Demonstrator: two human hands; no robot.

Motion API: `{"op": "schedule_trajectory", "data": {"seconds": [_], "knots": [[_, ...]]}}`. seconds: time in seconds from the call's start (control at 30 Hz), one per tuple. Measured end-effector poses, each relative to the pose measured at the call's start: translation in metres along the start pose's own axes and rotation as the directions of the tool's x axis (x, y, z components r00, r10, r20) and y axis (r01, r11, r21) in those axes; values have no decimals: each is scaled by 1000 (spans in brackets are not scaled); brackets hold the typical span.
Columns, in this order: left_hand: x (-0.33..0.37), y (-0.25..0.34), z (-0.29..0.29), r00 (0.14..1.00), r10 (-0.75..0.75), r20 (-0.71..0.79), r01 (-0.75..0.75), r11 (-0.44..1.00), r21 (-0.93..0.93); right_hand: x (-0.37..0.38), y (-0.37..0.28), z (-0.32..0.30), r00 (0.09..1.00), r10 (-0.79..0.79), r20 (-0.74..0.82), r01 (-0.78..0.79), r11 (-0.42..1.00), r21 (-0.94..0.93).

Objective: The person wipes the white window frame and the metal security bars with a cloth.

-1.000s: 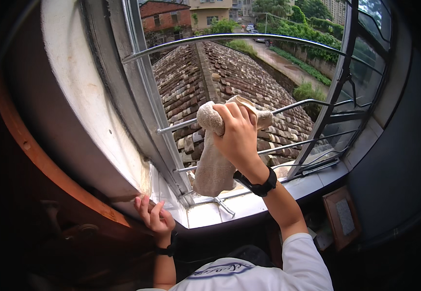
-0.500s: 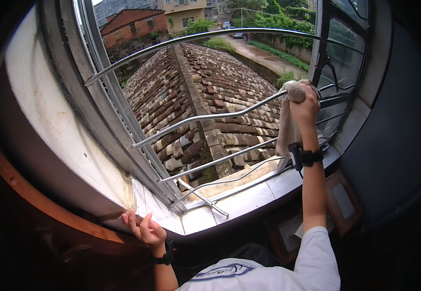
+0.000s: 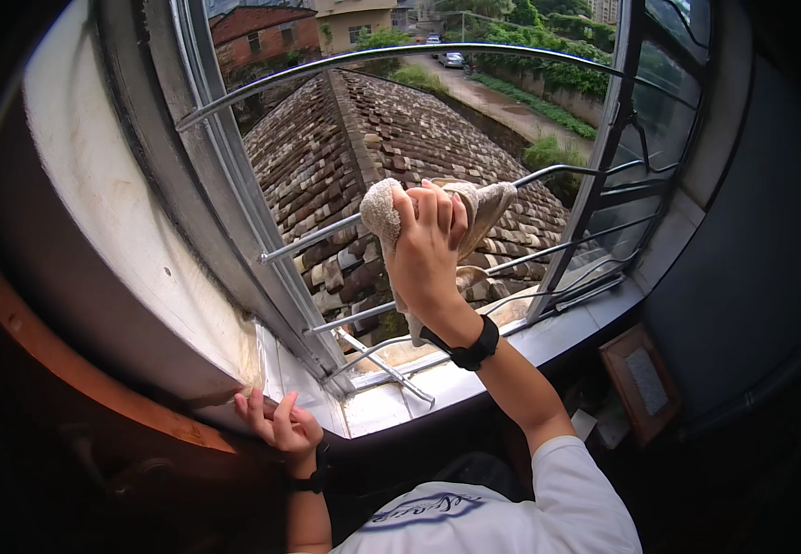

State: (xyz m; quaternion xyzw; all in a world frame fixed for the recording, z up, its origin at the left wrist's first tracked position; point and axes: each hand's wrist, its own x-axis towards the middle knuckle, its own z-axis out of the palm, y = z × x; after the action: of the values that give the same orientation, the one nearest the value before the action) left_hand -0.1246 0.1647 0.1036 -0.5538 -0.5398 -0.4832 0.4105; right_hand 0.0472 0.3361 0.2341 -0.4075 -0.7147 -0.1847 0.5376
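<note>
right hand (image 3: pixel 426 247): fingers curled tight over a bunched beige cloth (image 3: pixel 474 208), pressing it on a window guard rail (image 3: pixel 327 235)
cloth: under the palm, loose end hanging below the wrist
handling: looks soft, light and limp; best gripped as a wad, a loose corner would likely flop
left hand (image 3: pixel 276 427): low and left of the right, fingers loosely spread, tips on the sill (image 3: pixel 373 406)
beyond: tiled roof (image 3: pixel 345 138) outside

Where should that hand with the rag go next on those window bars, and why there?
Probably slide the rag sideways along the middle bar, toward its left end. The right hand grips the cloth bunched against that rail about midway, while the left hand braces on the sill, so the body looks steadied for a sweep.
</note>
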Motion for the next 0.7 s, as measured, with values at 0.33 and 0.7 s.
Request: {"op": "schedule_trajectory", "data": {"seconds": [0.33,0.7], "knots": [[3,2,0,1000,11,-8,-11,1000,4,2,-53,21,921,-390,-24,390,917,78],[2,-1,0,999,41,-6,-42,999,-29,2,105,-37,974,-221,-40,212,963,-164]]}}
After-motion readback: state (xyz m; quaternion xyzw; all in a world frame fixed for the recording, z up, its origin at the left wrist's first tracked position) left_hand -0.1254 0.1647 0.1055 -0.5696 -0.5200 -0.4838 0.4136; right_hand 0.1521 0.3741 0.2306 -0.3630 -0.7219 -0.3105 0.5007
